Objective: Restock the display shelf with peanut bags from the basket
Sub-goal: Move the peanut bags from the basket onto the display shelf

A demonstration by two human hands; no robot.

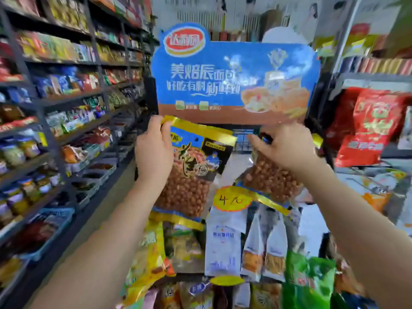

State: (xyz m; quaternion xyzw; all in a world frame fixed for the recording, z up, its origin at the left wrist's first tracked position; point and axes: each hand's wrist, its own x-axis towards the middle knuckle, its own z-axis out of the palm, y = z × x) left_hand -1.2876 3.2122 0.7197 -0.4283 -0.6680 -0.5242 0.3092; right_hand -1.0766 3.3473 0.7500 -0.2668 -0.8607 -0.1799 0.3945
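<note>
Holding one peanut bag each, both hands are raised in front of the rack, just under the blue sign (236,81). Left hand (153,150) pinches the yellow top strip of the left bag (191,175) at its upper left corner, thumb in front — bag hangs upright, label facing the camera, peanuts showing through the clear lower part. Right hand (283,148) is closed over the top of the right bag (269,179), which hangs tilted, its lower yellow edge slanting down to the right; top edge hidden by the fingers. The two bags are near each other, not touching. A yellow price tag (233,199) sits between them at their lower ends. Below hang white packs (223,244) and a green pack (310,279) on the rack. Shelves (55,108) of goods run along the left, red bags (370,128) at right. Frame is blurry — rack hooks can't be made out.
</note>
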